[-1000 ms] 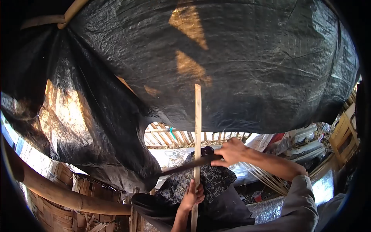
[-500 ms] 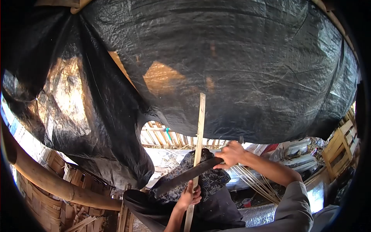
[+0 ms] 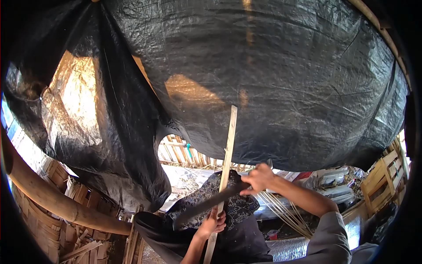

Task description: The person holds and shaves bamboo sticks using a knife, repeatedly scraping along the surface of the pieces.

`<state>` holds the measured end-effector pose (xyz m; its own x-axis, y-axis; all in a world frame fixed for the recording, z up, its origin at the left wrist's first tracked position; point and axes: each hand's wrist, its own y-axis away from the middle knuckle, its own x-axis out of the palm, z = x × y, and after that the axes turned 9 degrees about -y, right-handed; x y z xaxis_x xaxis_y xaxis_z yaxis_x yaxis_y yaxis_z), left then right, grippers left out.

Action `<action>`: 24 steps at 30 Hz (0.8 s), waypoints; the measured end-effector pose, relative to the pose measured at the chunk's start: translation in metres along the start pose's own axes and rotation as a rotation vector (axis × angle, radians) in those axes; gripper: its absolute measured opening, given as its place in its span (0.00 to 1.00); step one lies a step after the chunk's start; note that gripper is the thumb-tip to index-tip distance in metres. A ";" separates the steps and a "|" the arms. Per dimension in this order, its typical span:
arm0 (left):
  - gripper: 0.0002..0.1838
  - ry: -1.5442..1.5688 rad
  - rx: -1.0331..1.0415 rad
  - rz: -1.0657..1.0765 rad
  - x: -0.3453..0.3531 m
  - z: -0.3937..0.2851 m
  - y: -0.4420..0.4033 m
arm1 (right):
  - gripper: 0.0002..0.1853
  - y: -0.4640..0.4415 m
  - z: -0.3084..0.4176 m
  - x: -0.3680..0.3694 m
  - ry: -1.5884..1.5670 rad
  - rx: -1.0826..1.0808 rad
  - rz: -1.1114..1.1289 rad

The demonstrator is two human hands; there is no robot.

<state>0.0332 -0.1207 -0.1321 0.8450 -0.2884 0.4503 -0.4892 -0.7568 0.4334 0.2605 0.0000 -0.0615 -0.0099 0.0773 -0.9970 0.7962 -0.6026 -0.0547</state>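
My left hand [image 3: 211,225] is wrapped around the lower part of a long, pale bamboo strip [image 3: 228,152]. The strip stands nearly upright in front of me, its top leaning slightly right. In my right hand [image 3: 258,178] is the handle of a machete, closed in the fingers. Its long dark blade [image 3: 206,205] slants down to the left and crosses the strip just above my left hand; whether it cuts into the strip I cannot tell. Beneath them, a dark patterned cloth [image 3: 244,207] lies over my lap.
Black plastic sheeting [image 3: 299,88] hangs across the front. A thick bamboo pole [image 3: 66,204] runs along the left, with woven bamboo panels [image 3: 37,220] below it. Several thin bamboo strips [image 3: 288,213] lie at the right, near a small red cup [image 3: 272,234] and a wooden crate [image 3: 384,169].
The view has shifted slightly. The bamboo strip leans a little more to the right at its top. Both hands keep their grips, and the machete blade is slightly blurred, still across the strip.
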 end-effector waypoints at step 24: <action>0.27 0.031 0.052 0.008 0.005 -0.018 0.001 | 0.30 -0.003 -0.003 -0.010 -0.233 0.200 0.000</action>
<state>0.0332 -0.1122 -0.1157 0.8336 -0.2766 0.4781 -0.4832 -0.7845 0.3887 0.2597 0.0031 -0.0510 -0.1674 -0.0931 -0.9815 0.6614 -0.7489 -0.0418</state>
